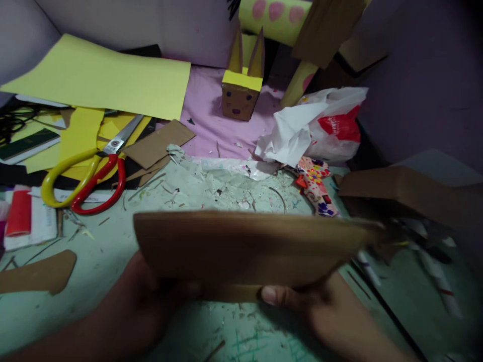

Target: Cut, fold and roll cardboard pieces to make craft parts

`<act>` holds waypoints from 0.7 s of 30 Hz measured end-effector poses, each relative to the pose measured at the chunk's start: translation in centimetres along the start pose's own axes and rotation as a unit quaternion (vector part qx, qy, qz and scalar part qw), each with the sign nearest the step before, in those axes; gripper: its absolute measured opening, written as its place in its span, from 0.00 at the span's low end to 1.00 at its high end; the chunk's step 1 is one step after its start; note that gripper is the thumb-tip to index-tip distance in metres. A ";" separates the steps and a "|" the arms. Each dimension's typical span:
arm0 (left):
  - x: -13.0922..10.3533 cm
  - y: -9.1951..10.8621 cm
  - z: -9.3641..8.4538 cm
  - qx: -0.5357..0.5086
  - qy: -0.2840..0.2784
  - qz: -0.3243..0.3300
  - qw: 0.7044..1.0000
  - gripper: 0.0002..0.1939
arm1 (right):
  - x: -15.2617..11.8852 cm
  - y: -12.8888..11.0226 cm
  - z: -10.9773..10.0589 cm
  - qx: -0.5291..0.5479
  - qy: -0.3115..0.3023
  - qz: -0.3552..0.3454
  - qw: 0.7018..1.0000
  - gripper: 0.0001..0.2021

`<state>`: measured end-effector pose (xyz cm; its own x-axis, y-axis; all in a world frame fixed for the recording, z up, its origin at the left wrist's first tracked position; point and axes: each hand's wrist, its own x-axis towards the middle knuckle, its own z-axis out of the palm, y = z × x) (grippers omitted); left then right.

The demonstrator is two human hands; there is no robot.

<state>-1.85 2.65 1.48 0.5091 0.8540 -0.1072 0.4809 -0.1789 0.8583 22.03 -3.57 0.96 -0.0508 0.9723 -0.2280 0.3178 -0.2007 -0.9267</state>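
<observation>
A wide brown piece of cardboard (241, 246) is held up in front of me, slightly blurred, above the pale green table. My left hand (151, 291) grips its lower left side; most of those fingers are hidden behind or under the board. At the lower right, my right hand (302, 301) pinches the bottom edge, its thumb lying along the near side. Left of the board, scissors (90, 171) with one yellow and one red handle lie with their blades pointing away. A cut cardboard strip with a rounded end (41, 274) rests near my left forearm.
A cardboard box with ears and a drawn face (241, 98) stands at the back. Yellow paper (113, 80) covers the far left. A white plastic bag (335, 125) sits at right, above patterned cloth (317, 183). Markers (439, 281) and a cardboard box (407, 193) lie further right.
</observation>
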 end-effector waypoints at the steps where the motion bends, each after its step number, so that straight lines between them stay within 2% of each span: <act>1: 0.1 -0.1 0.1 -0.018 -0.002 -0.045 0.999 0.08 | 0.4 -0.1 0.1 0.055 -0.014 0.018 0.998 0.16; 3: 0.2 -0.6 0.3 -0.054 -0.030 -0.118 0.991 0.09 | 1.4 0.1 0.0 0.141 -0.063 0.051 0.987 0.20; 5: 0.5 -1.1 0.4 -0.065 -0.056 -0.164 0.983 0.11 | 2.3 0.3 -0.3 0.180 -0.099 0.079 0.975 0.22; 9: 2.0 -1.5 0.4 -0.085 -0.049 -0.182 0.978 0.12 | 3.8 0.8 -0.8 0.165 -0.104 0.152 0.969 0.21; 12: 2.5 -1.2 0.2 -0.155 -0.091 -0.175 0.968 0.18 | 3.9 0.4 -0.8 0.140 -0.090 0.188 0.968 0.19; 14: 1.6 -1.3 0.0 -0.167 -0.109 -0.111 0.974 0.20 | 3.0 0.0 -0.5 0.144 -0.084 0.136 0.977 0.17; 15: 0.8 -1.6 -0.1 -0.135 -0.088 -0.052 0.986 0.19 | 2.3 0.0 -0.3 0.145 -0.089 0.092 0.981 0.16; 17: -0.9 -3.0 -0.1 0.023 -0.042 0.024 0.999 0.11 | 0.8 0.5 0.5 0.128 -0.072 -0.006 0.989 0.14; 19: -2.1 -4.8 0.3 0.134 0.030 0.162 0.977 0.10 | -0.2 1.8 1.3 0.094 0.007 -0.080 0.992 0.13; 20: -2.3 -5.5 0.6 0.164 0.037 0.230 0.959 0.13 | -0.4 2.6 1.5 0.074 0.037 -0.154 0.985 0.13; 21: -2.3 -6.1 1.0 0.171 0.033 0.266 0.948 0.13 | -0.4 3.3 1.7 0.050 0.008 -0.246 0.968 0.14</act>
<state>-5.26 1.33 -3.98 0.7045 0.6245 0.3372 0.3769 -0.7317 0.5679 21.53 -4.84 -2.47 -0.1580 0.9549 0.2514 0.1661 0.2767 -0.9465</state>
